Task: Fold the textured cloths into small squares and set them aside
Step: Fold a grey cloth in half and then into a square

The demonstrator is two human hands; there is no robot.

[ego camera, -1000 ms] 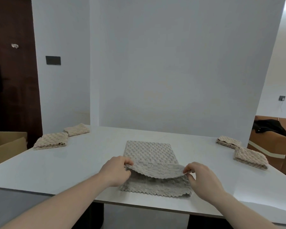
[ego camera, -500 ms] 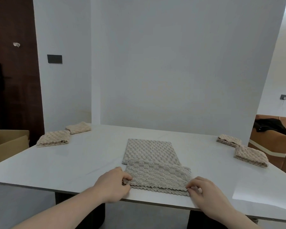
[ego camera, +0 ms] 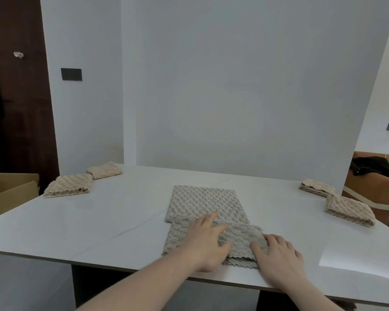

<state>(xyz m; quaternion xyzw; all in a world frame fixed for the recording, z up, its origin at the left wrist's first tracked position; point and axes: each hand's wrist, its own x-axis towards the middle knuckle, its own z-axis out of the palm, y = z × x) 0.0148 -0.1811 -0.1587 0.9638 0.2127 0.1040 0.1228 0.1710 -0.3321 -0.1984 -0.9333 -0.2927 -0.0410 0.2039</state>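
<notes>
Both my hands have let go of the flap they pinched a moment ago: left hand (ego camera: pixel 208 240) now lies flat, fingers straight, smoothing the cloth (ego camera: pixel 206 204), while the right hand (ego camera: pixel 279 254) presses its near right corner. I judge this fold set, with the next fold to come; the cloth sits under and just beyond my hands.

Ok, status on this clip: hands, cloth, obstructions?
Left hand flat, right hand flat, both pressing the beige textured cloth, half-folded on the white table. Nothing obstructing.
</notes>
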